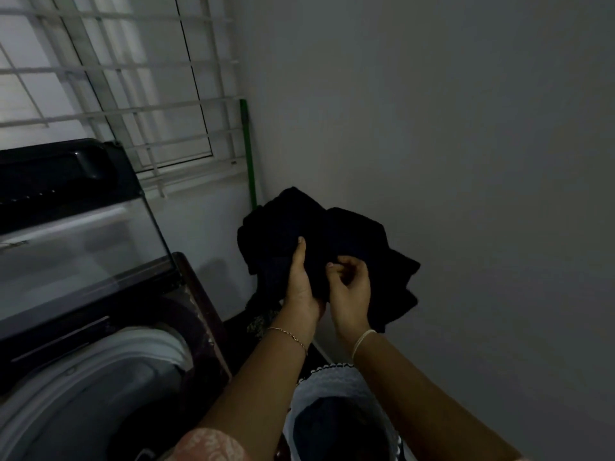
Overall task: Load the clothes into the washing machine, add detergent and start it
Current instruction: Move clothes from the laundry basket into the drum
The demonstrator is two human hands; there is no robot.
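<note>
A bunched black garment (336,234) hangs in the air to the right of the washing machine. My left hand (301,281) grips its lower part, thumb up on the cloth. My right hand (351,287) pinches the cloth just beside it, fingers curled. The top-loading washing machine (186,294) stands at the left with its glass lid (83,247) raised and its white drum rim (156,341) showing. The inside of the drum is dark.
A white laundry basket (332,380) with dark clothes in it stands below my arms. A grey wall is close on the right. A barred window (133,94) is behind the machine, and a green pole (248,151) leans in the corner.
</note>
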